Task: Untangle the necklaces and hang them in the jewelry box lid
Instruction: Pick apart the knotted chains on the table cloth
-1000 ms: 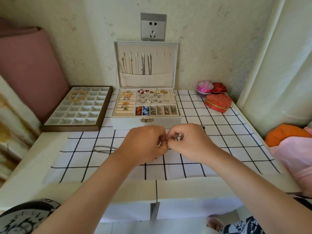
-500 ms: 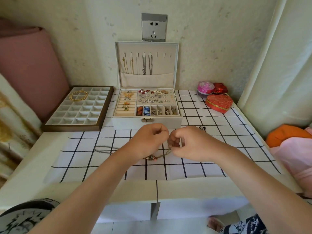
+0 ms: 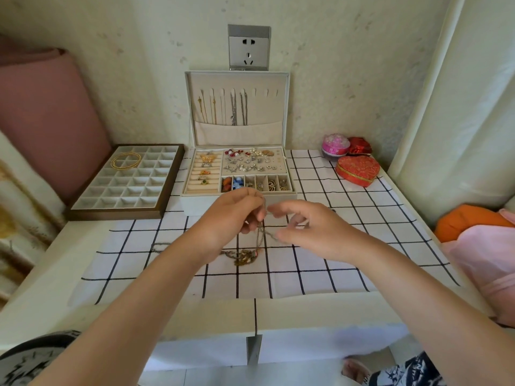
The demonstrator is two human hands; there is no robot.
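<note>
Two hands hover above the checked cloth [image 3: 390, 218], in front of the jewelry box [image 3: 195, 204]. The left hand [image 3: 237, 215] pinches a thin strand between curled fingers [image 3: 255, 207]; the right hand [image 3: 306, 229] pinches it lower, at the thumb. The tangled necklaces [image 3: 245, 256] trail from them onto the cloth. Several chains [image 3: 235, 110] hang in the upright lid [image 3: 269, 112].
</note>
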